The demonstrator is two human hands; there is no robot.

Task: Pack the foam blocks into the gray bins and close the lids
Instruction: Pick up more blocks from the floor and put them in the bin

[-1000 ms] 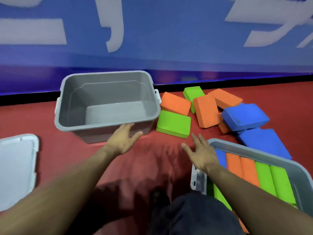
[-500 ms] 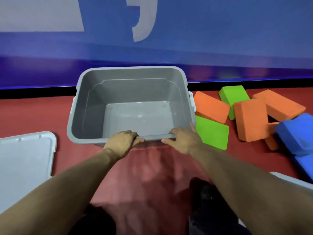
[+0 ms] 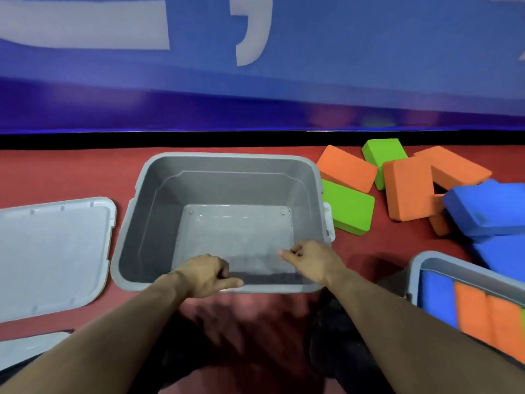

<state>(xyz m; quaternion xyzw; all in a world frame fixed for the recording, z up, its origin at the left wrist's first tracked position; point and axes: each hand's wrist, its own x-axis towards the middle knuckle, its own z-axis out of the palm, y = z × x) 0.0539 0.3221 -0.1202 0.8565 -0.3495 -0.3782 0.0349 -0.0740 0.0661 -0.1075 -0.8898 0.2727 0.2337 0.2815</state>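
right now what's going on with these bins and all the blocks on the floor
A person grips the near rim of an empty gray bin with both hands, left hand and right hand. Nothing is packed in it yet. Loose foam blocks in orange, green and blue lie on the red floor to its right. A second bin at the right edge already holds blocks on edge. A gray lid lies flat to the left, off both bins.

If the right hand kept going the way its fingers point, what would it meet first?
The right hand points left across the near rim of the empty gray bin. First in that line is probably the left hand gripping that rim; depth is unclear.
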